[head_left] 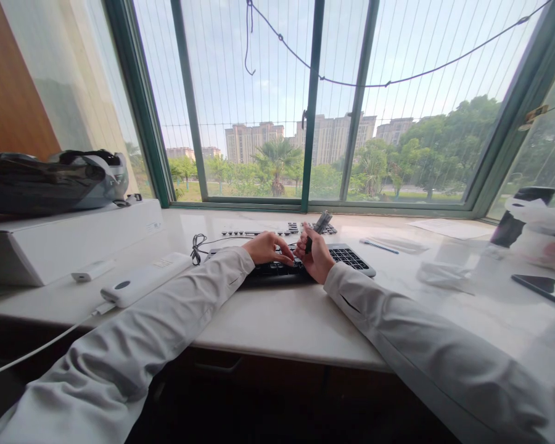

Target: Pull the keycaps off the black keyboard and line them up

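Note:
A black keyboard (346,256) lies on the white tabletop in front of me, its keycaps removed on the right-hand part, where the bare grid shows. Over its middle, my left hand (271,248) bends down with thumb and fingers drawn together at the key area; what they pinch, if anything, is too small to make out. My right hand (317,256) is closed around a small dark brush (322,223), its grey end pointing up and away, while the lower fingers come close to the left fingertips above the keyboard. Loose keycaps (292,228) lie in rows just behind the keyboard.
A coiled black cable (197,248) lies left of the keyboard. Farther left are a white power bank (145,280) with a cable and a white box (74,243). To the right are a blue pen (379,246), clear plastic (444,274), a phone (546,290) and a dark bottle (513,219).

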`<state>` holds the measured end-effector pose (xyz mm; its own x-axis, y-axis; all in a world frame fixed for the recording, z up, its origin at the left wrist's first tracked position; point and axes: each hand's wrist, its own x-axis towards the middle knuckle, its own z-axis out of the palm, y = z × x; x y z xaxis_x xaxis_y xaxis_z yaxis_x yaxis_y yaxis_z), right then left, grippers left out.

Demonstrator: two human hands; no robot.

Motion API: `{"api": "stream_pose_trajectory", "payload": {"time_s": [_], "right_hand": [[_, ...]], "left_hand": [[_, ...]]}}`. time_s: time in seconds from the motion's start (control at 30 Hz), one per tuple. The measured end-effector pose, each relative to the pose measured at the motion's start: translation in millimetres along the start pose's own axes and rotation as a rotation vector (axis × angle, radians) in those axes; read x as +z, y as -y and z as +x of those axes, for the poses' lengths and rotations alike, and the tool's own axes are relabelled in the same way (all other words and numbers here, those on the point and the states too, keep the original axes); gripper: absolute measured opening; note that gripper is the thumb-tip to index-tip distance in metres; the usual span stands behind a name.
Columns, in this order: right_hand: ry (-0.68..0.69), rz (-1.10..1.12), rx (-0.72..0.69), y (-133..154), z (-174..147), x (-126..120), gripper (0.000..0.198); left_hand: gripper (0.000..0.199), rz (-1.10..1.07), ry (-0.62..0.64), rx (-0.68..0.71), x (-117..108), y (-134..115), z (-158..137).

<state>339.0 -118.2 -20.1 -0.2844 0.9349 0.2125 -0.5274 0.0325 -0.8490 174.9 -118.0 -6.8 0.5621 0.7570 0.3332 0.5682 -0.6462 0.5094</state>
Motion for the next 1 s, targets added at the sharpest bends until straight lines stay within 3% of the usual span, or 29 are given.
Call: {"api": "stream_pose_trajectory", "payload": {"time_s": [0.27,0.4,0.53,0.8,1.0], "right_hand": [[-0.024,0.044,-0.049,0,-9,6,0.052],[-0.015,-0.071,-0.057,-1,-11,13,0.049],[-0.112,-0.19,-0.133,-7,-7,20,0.04],[-0.128,-0.14,-0.202,-14,-9,20,0.037],[-0.152,-0.279,-0.308,-17,-14,18,0.034]], "left_hand": [[0.043,-0.035,0.061,-0.063,2,1,2],[0.041,-0.045,0.07,-0.063,3,2,2],[0.04,-0.034,0.072,-0.053,4,3,3],[0.039,-0.015,0.061,-0.04,5,3,2],[0.035,-0.042,0.066,-0.051,4,5,3]]}}
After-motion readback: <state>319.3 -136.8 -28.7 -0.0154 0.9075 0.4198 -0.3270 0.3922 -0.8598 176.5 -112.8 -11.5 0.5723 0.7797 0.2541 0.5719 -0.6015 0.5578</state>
